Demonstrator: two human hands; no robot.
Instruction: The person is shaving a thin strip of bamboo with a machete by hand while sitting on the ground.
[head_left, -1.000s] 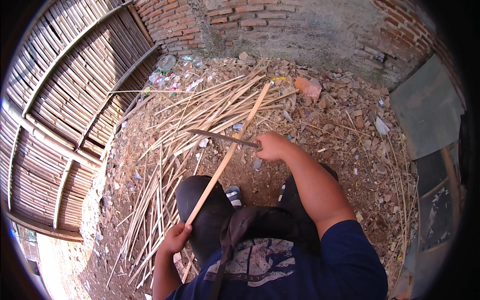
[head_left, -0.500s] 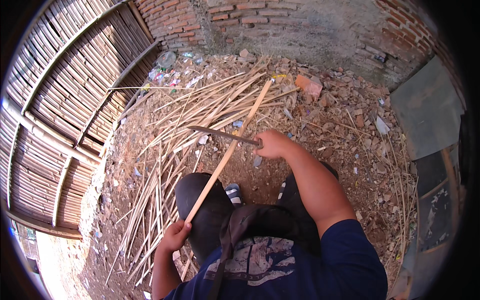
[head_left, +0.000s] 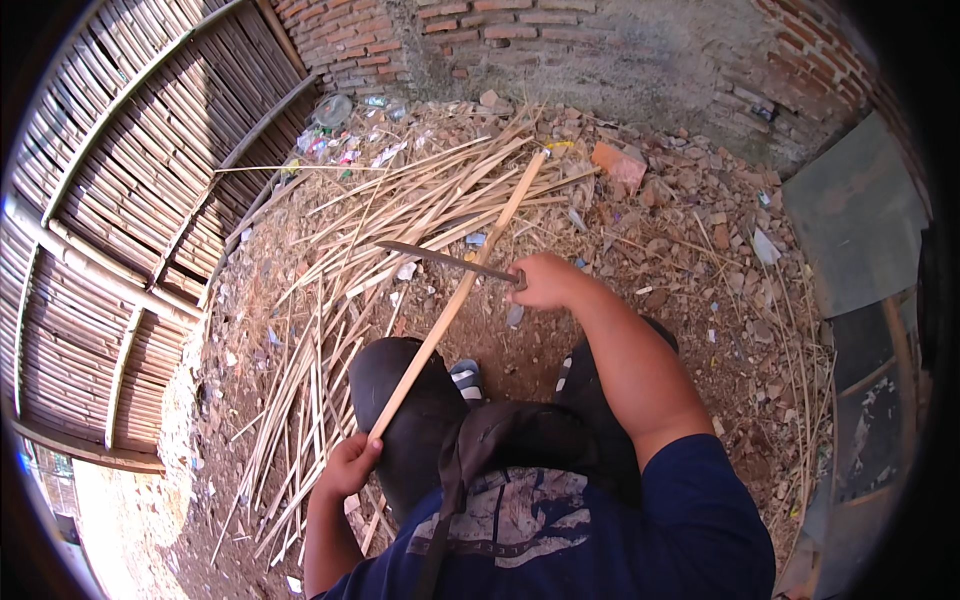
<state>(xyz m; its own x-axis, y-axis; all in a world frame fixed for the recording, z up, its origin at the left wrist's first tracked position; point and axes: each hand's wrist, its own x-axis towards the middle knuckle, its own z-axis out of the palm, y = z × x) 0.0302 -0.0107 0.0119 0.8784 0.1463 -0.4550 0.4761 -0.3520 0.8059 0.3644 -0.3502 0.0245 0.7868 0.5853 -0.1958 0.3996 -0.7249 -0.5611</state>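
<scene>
My left hand (head_left: 350, 466) is closed on the near end of a long, pale bamboo strip (head_left: 425, 352), beside my left knee. The strip slants across that knee, up and away to the right, its far end over the pile. My right hand (head_left: 543, 281) grips the handle of a machete (head_left: 440, 259), with the long dark blade pointing left. The blade crosses the strip a little beyond its middle and appears to rest on it. Under and left of the strip lies a loose pile of split bamboo strips (head_left: 420, 215).
A bamboo slat wall (head_left: 120, 150) stands at the left and a worn brick wall (head_left: 600, 60) at the back. An orange brick piece (head_left: 620, 166) lies among rubble beyond my right hand. Grey panels (head_left: 858, 215) lean at the right. My sandalled foot (head_left: 466, 380) is between the knees.
The view has shifted very slightly. The machete's tip sits a little higher, and both hands keep their grips in nearly the same places.
</scene>
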